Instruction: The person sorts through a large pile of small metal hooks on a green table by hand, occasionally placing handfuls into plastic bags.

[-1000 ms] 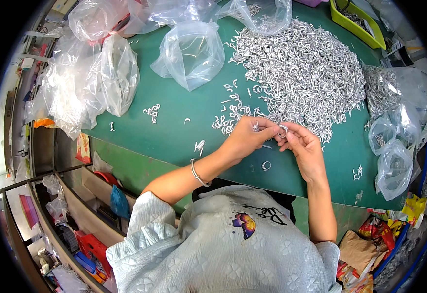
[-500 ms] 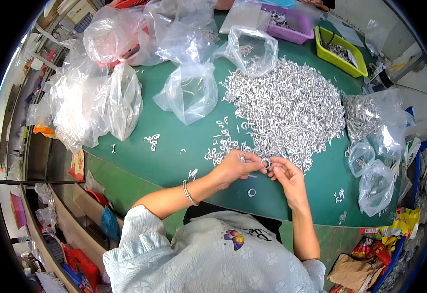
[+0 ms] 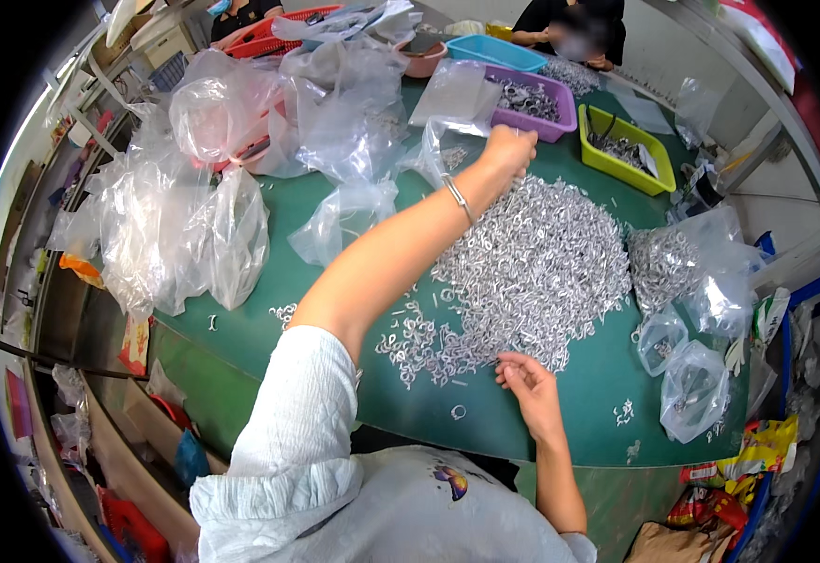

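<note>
Nearby, purple tray (image 3: pixel 560 120) of silver hooks (image 3: pixel 523 97)

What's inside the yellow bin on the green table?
The yellow bin holds a small heap of grey metal pieces, like the big pile on the table. Its near wall hides whatever lies along the bottom at that side.

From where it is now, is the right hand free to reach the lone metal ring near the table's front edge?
Probably yes: the right hand sits close to the lone ring, with only bare green table between them.
</note>
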Action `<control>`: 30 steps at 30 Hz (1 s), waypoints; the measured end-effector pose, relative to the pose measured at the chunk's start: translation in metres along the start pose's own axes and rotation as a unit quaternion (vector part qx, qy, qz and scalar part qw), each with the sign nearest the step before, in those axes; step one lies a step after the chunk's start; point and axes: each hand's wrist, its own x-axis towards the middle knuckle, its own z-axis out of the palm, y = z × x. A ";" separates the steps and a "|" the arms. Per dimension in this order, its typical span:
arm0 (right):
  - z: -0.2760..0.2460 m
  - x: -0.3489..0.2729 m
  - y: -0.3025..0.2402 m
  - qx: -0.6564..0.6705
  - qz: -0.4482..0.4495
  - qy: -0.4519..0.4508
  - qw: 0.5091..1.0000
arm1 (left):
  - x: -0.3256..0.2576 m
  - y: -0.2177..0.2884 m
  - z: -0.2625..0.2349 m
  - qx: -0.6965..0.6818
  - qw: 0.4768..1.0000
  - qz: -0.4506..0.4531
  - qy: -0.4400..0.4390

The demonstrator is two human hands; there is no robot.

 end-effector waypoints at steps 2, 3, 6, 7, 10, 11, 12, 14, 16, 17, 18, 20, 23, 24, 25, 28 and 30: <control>-0.006 -0.001 0.004 0.009 -0.009 0.001 1.000 | -0.011 -0.019 0.012 0.041 0.999 -0.009 0.001; -0.011 -0.003 0.006 0.008 0.000 0.004 1.000 | -0.022 -0.034 0.016 0.024 0.998 -0.041 -0.051; -0.027 -0.012 0.012 -0.026 -0.002 0.027 0.999 | -0.081 -0.060 0.016 -0.111 0.961 -0.196 -0.158; -0.027 -0.014 0.009 -0.042 0.005 0.034 0.999 | -0.104 -0.065 0.005 -0.146 0.949 -0.219 -0.173; -0.026 -0.020 0.005 -0.040 0.004 0.048 0.998 | -0.164 -0.081 -0.025 -0.218 0.915 -0.276 -0.198; -0.024 -0.020 0.004 -0.038 -0.002 0.050 0.998 | -0.180 -0.085 -0.032 -0.216 0.912 -0.288 -0.197; -0.022 -0.020 0.005 -0.036 -0.009 0.053 0.998 | -0.194 -0.089 -0.039 -0.215 0.908 -0.299 -0.197; -0.018 -0.021 0.008 -0.054 -0.024 0.058 0.997 | -0.214 -0.103 -0.053 -0.175 0.914 -0.278 -0.238; -0.012 -0.016 0.009 -0.095 -0.045 0.060 0.993 | -0.230 -0.106 -0.058 -0.131 0.923 -0.270 -0.243; -0.009 -0.013 0.003 -0.198 -0.083 0.066 0.975 | -0.232 -0.109 -0.061 -0.117 0.924 -0.271 -0.243; -0.009 -0.009 0.004 -0.282 -0.135 0.098 0.945 | -0.236 -0.109 -0.063 -0.095 0.929 -0.269 -0.235; -0.010 -0.003 0.006 -0.442 -0.236 0.156 0.852 | -0.240 -0.109 -0.065 -0.054 0.939 -0.260 -0.221; -0.014 0.001 0.006 -0.519 -0.241 0.159 0.805 | -0.247 -0.114 -0.068 -0.038 0.952 -0.253 -0.169; -0.014 0.005 0.005 -0.545 -0.251 0.158 0.784 | -0.248 -0.118 -0.071 0.020 0.966 -0.203 -0.157; -0.013 0.006 0.000 -0.544 -0.250 0.131 0.790 | -0.250 -0.126 -0.076 0.080 0.974 -0.155 -0.142; 0.003 0.018 -0.006 -0.611 -0.278 0.018 0.741 | -0.265 -0.150 -0.077 0.246 0.969 -0.001 -0.016; 0.003 0.021 0.005 -0.625 -0.265 -0.013 0.735 | -0.275 -0.134 -0.070 0.407 0.904 0.133 0.007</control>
